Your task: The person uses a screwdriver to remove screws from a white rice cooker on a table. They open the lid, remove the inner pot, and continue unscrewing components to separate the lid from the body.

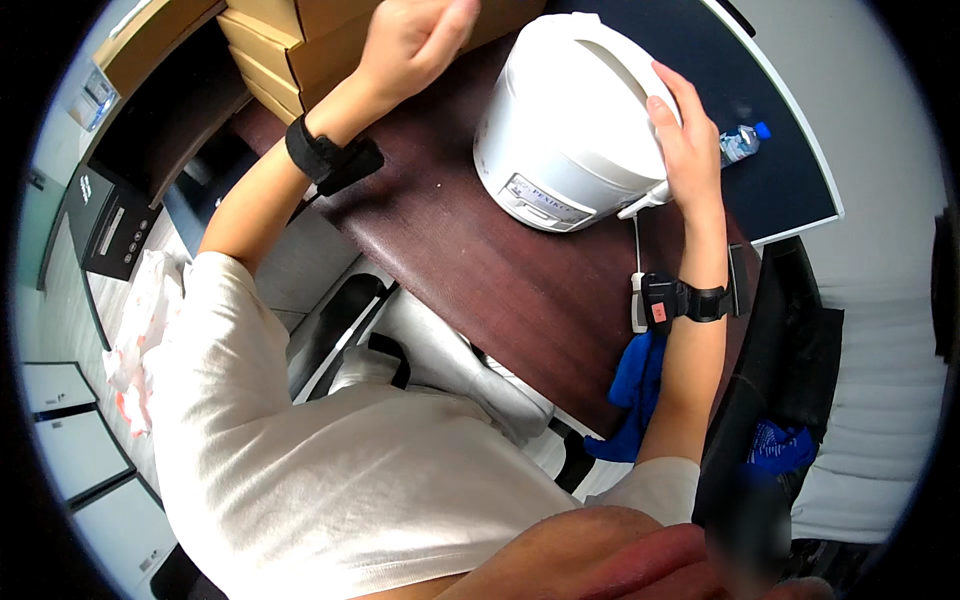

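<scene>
A white rice cooker [570, 130] stands on the dark brown table [480, 270], its front panel and latch toward me. My right hand [690, 140] is closed over the right side of its lid, fingers bent around the edge. My left hand [415, 40] is raised left of the cooker, apart from it, at the top edge of the view. Its thumb shows, but the other fingers are mostly cut off, so its grip cannot be made out. Below the cooker's right side, a thin white cord runs to a white oblong piece [638, 303] beside my right wrist.
Cardboard boxes [275, 50] are stacked at the far left. A blue-capped water bottle [740, 144] lies on a dark, white-edged surface [800, 190] at the right. Blue cloth [635, 395] hangs over the near right table edge. A black box [110, 225] and plastic bag [145, 330] are at the left.
</scene>
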Demonstrator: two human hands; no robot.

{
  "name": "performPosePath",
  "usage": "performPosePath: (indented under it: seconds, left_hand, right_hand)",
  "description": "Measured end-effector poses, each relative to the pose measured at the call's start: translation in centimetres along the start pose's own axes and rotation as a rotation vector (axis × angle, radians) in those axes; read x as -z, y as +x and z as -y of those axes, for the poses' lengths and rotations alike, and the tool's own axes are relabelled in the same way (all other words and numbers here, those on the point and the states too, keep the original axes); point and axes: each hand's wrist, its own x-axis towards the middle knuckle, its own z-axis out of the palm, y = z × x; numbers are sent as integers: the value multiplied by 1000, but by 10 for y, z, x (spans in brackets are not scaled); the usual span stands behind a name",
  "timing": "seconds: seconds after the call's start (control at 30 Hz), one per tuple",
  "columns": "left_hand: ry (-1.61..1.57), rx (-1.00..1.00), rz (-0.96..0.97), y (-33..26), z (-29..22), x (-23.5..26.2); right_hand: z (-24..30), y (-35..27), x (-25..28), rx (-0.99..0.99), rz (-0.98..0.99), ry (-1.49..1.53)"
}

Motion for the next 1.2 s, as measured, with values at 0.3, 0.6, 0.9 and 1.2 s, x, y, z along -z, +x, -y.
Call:
performPosePath:
  seconds: [0.3,0.6,0.9,1.2]
  left_hand:
    - [163,-244,403,-11,5,29]
    - [192,-321,166,0,-93,-24]
    - [473,-140,434,4,-154,-105]
    - [544,-394,300,17,-132,-109]
  right_hand:
    - [3,-1,3,9,-10,-1]
    - [-9,-4,-1,-59,-106,62]
    - [17,-38,-9,-149,-363,-236]
    - [37,-35,14,-158,-126,7]
